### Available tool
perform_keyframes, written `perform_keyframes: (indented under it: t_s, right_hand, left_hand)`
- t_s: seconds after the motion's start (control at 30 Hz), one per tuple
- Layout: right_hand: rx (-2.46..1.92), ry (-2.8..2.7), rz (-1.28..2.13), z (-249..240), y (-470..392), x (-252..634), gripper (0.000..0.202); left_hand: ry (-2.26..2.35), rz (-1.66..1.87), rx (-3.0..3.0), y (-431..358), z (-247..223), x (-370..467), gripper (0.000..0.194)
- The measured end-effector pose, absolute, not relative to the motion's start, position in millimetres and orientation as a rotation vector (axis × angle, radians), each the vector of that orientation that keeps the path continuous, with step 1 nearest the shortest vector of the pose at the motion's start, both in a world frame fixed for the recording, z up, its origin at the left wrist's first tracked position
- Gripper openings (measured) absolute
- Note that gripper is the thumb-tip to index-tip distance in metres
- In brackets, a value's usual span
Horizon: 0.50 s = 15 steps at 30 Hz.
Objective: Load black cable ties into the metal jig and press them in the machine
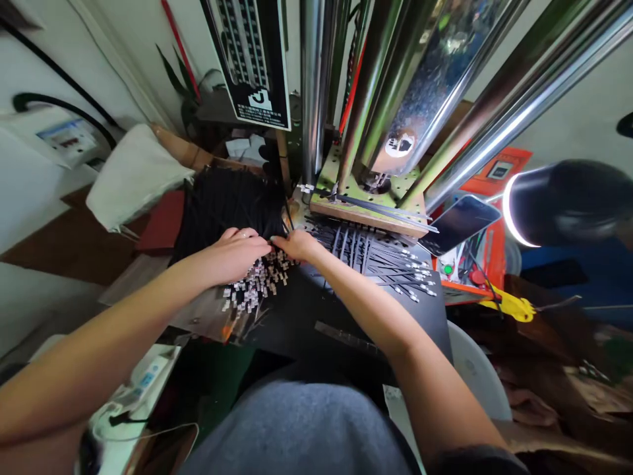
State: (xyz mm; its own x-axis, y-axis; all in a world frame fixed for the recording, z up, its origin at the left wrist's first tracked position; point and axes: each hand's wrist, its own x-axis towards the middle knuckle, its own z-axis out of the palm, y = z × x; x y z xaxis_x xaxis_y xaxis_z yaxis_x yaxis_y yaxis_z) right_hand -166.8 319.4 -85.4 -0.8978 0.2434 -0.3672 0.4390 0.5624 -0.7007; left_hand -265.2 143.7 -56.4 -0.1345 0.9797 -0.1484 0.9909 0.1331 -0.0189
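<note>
A thick bundle of thin black strips with silvery ends [227,204] lies on the left of the bench. My left hand [242,254] rests over its near end, fingers bent together; what lies under them is hidden. Close beside it, fingertips nearly meeting the left hand's, my right hand [299,245] is closed in a pinch by a black strip [288,214]. The pinched spot is too small to make out. Below the hands many silvery end pieces [254,287] stick out. A second, crisscrossed pile of black strips [366,254] lies to the right.
Ahead stands a machine with metal columns [312,92] and a drilled base plate [366,211], a few strips lying across it. At right are a phone [459,221], a lit black lamp [554,203] and an orange control box [469,290] with buttons. A ruler [346,335] lies near the front edge.
</note>
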Motion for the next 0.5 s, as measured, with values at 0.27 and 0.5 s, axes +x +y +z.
perform_keyframes:
  t_s: [0.27, 0.5]
  right_hand:
    - [0.410, 2.858, -1.295, -37.1, 329.7, -133.0, 0.034]
    - [0.413, 2.823, -0.320, -51.8, 339.8, -2.6, 0.020]
  left_hand:
    - [2.240, 0.257, 2.168, 136.7, -26.7, -252.7, 0.035]
    - [1.890, 0.548, 2.292, 133.9, -51.7, -149.6, 0.035]
